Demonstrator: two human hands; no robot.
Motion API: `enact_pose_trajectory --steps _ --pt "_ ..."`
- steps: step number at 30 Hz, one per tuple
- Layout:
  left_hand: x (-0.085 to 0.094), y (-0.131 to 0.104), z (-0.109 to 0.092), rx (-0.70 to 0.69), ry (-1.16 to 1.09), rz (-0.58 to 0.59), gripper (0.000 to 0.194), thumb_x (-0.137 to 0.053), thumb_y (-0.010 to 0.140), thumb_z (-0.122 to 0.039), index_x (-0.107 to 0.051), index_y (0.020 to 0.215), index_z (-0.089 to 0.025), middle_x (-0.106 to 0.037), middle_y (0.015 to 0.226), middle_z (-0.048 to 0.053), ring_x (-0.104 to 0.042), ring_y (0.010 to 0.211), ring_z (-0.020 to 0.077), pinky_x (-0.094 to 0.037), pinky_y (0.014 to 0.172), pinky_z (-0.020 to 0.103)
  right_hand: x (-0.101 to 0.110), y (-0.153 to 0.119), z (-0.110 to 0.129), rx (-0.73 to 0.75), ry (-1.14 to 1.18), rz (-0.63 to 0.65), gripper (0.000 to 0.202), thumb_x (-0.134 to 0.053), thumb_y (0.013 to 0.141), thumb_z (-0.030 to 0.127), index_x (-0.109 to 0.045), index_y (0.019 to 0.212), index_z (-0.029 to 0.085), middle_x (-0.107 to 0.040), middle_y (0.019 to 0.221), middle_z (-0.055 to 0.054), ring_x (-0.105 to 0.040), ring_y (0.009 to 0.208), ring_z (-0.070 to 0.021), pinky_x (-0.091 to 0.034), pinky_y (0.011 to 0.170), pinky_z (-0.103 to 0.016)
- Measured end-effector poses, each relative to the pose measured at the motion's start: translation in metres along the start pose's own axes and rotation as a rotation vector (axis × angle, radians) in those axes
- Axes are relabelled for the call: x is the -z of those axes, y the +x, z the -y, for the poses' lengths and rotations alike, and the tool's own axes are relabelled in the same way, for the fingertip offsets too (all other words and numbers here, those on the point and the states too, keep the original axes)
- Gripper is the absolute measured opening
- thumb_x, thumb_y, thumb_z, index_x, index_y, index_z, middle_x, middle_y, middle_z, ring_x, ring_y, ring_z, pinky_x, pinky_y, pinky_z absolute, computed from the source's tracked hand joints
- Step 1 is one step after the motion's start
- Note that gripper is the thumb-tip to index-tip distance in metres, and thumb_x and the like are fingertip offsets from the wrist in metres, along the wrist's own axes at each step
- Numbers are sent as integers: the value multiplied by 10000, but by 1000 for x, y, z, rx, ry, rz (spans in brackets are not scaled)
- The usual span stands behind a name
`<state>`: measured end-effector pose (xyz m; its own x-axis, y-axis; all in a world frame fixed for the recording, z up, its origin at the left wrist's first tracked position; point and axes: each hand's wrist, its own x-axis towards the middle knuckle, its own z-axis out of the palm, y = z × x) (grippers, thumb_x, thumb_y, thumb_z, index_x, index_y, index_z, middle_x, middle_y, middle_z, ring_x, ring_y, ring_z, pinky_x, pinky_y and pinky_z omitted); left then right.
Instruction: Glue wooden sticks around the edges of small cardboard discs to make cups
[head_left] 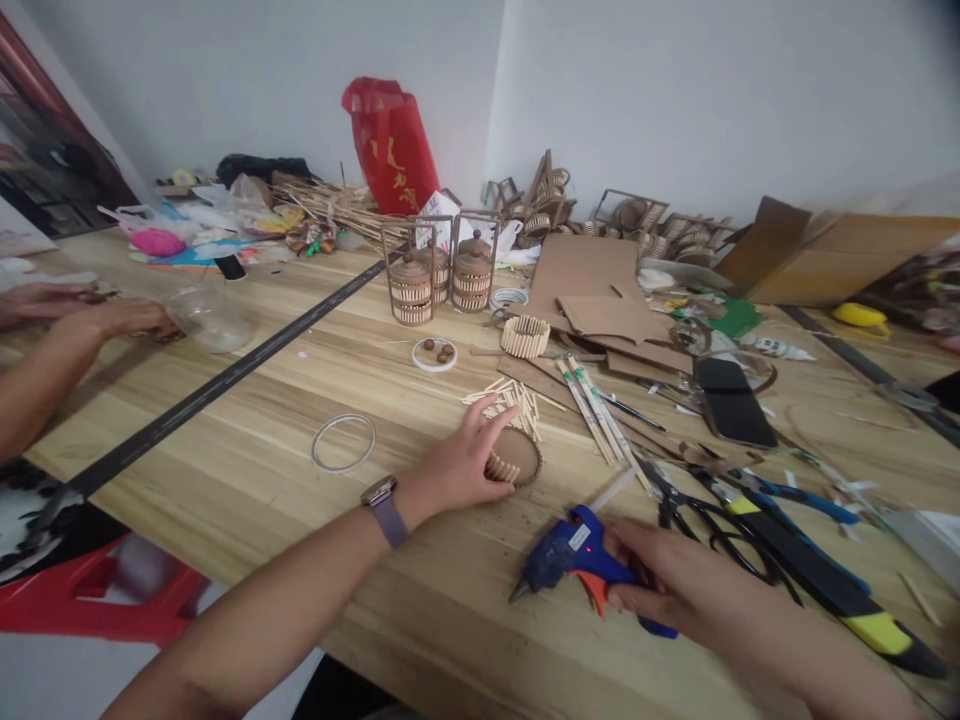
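My left hand [469, 460], with a watch on its wrist, has its thumb and fingers around the left side of a round cardboard base [526, 455]. A row of short wooden sticks [502, 468] stands along part of the base's rim. My right hand [652, 565] is closed on the handle of a blue glue gun [570, 550] with an orange trigger. Its nozzle points down and left, and a clear glue stick pokes out at the back. Loose cut sticks [525, 400] lie in a pile just beyond my left hand.
Finished basket models [472, 275] and a stick ring [525, 337] stand farther back. Scissors [705, 530], a black-and-yellow tool [825, 570] and a phone [731, 400] lie at right. White rings [343, 443] lie at left. Another person's hands [127, 315] are near a clear jar [210, 318].
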<state>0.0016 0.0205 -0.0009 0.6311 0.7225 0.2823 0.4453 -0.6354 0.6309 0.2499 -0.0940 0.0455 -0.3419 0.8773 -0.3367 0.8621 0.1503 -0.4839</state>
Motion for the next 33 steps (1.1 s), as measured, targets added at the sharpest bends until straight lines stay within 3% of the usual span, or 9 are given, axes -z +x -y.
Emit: enact_pose_trajectory --steps 3,10,13,17,24,33 --pt "1 0 -1 1 -4 13 990 -794 644 -196 -233 1459 -242 -166 1517 162 -249 1412 334 -333 1122 492 5 -6 -1 -13 12 -79 120 -575 809 342 -546 764 235 -614 665 3 -538 575 -160 -406 527 -246" --pt "1 1 -1 5 -24 24 988 -799 637 -194 -240 1451 -227 -151 1516 172 -238 1416 342 -318 1126 501 2 3 -6 -33 364 -518 252 -622 700 436 -587 845 233 -677 758 -28 -633 701 -209 -534 627 -297" --pt "1 1 0 -2 -27 21 992 -796 638 -196 -233 1453 -249 -154 1517 162 -231 1421 334 -309 1132 499 -9 9 -5 -125 430 -500 258 -643 690 481 -626 747 229 -683 668 -23 -635 620 -207 -535 558 -288" --pt "1 0 1 -14 -26 11 969 -786 647 -193 -245 1449 -244 -171 1513 162 -229 1422 330 -310 1134 492 -21 17 -4 -100 515 -467 365 -626 724 542 -697 845 204 -745 793 -55 -683 724 -234 -572 667 -323" --pt "0 0 2 -20 -16 2 969 -784 640 -188 -252 1449 -240 -190 1510 163 -252 1411 338 -335 1119 489 -28 23 -10 -38 328 -438 383 -569 763 525 -729 832 183 -765 862 -97 -706 791 -276 -580 752 -396" --pt "0 -2 3 -29 -20 3 993 -793 659 -211 -217 1463 -291 -180 1527 137 -271 1403 344 -357 1103 499 -28 21 -4 -26 220 -430 362 -534 792 493 -748 845 206 -778 879 -74 -714 803 -268 -578 755 -374"
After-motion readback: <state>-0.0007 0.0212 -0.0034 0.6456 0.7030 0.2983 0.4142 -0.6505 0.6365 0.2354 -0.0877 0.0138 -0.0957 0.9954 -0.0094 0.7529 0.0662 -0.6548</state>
